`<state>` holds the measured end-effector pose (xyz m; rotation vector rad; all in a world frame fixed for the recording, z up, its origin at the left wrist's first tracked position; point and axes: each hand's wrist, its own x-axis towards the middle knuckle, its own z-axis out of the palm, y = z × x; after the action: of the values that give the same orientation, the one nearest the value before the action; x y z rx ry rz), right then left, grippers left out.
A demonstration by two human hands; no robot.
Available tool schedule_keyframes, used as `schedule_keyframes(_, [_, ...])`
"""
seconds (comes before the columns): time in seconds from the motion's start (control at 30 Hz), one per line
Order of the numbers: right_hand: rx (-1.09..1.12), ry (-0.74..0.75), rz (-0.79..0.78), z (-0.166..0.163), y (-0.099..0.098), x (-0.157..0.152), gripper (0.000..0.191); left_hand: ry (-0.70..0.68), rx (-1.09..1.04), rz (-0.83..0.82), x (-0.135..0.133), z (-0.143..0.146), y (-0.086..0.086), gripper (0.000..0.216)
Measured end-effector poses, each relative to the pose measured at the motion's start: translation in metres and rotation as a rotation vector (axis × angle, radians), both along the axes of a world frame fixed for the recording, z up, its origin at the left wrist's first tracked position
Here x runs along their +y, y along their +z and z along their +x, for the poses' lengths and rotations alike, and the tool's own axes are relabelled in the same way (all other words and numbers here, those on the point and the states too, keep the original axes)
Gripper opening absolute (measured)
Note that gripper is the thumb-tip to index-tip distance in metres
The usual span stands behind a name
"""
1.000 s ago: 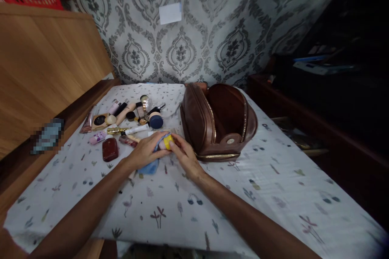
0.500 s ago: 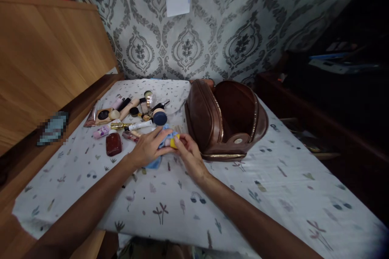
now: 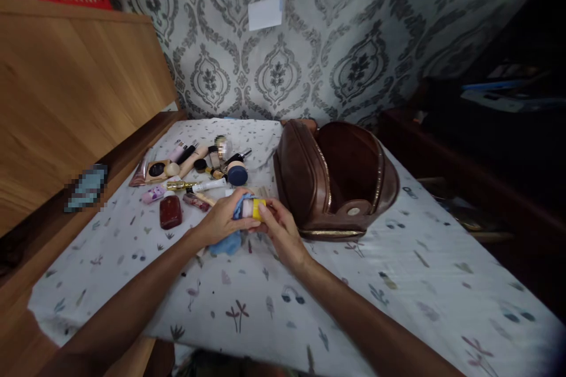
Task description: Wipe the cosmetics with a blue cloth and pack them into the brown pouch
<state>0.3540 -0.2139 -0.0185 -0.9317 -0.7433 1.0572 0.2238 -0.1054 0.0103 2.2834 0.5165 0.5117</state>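
You've got a small bottle w/ a yellow cap point(image 3: 254, 208) pinched between both hands, just left of the brown leather bag point(image 3: 336, 179). Your right hand point(image 3: 283, 234) grips the cap end w/ fingertips; your left hand point(image 3: 225, 219) is closed round the other end together w/ a blue cloth point(image 3: 226, 241), which hangs down onto the printed sheet point(image 3: 398, 283). The bag sits unzipped, mouth open toward you. Further left of the bag, behind your hands: a heap of makeup bits, incl. a navy-lidded jar point(image 3: 237, 174), a dark red case point(image 3: 170, 212), a pink tube point(image 3: 154, 194). Wood headboard point(image 3: 75, 100) is far left of the bag, patterned wallpaper point(image 3: 309, 41) behind it.
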Motion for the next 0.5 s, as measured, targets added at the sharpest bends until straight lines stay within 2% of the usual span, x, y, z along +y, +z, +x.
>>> schedule_keyframes(0.17, [-0.072, -0.02, 0.022, 0.001, 0.004, -0.002, 0.043, -0.002, -0.047, -0.127, -0.004, 0.0, 0.001, 0.049])
schedule_keyframes(0.3, [-0.18, -0.052, 0.09, 0.003, 0.009, -0.006, 0.038, 0.042, -0.196, -0.33, -0.01, 0.003, -0.001, 0.047])
schedule_keyframes(0.4, [-0.323, -0.134, 0.177, 0.006, 0.013, -0.009, 0.04, 0.135, -0.235, -0.543, -0.016, 0.004, 0.0, 0.064])
schedule_keyframes(0.5, [-0.599, -0.239, 0.265, 0.009, 0.018, -0.015, 0.038, 0.184, -0.242, -0.702, -0.023, 0.004, 0.004, 0.083])
